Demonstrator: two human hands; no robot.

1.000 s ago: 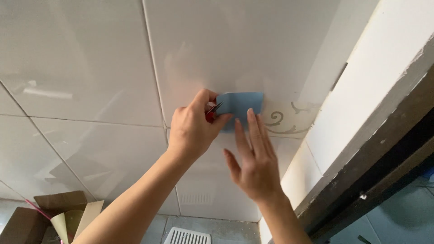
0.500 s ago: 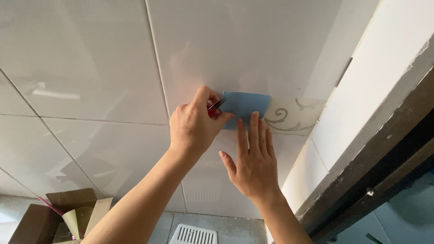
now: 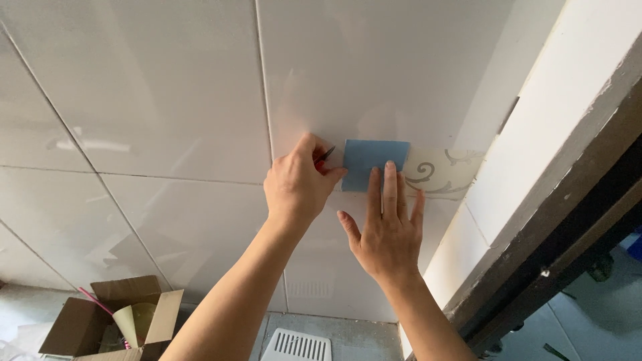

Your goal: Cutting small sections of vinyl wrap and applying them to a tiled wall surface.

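**Two hands at a blue patch on a tiled wall**

Glossy white wall tiles (image 3: 167, 100) fill most of the view, crossed by thin grout lines. A blue rectangular sheet (image 3: 374, 162) lies flat against one tile, right of a vertical grout line. Just to its right, touching its edge, sits a pale decorative strip (image 3: 445, 172) with grey scroll shapes.

The person's left hand (image 3: 297, 184) is at the sheet's left edge, fingers curled together around a small red-handled tool (image 3: 323, 158) whose dark tip points up and right, close to the sheet's upper left corner. The right hand (image 3: 388, 230) lies flat on the wall below the sheet, fingers straight and slightly spread, their tips resting on the sheet's lower edge.

Far right, a dark door frame (image 3: 562, 234) runs diagonally. Near the lower left, an open cardboard box (image 3: 100, 324) sits on the floor, and a white slotted vent cover (image 3: 297, 346) lies right of it.
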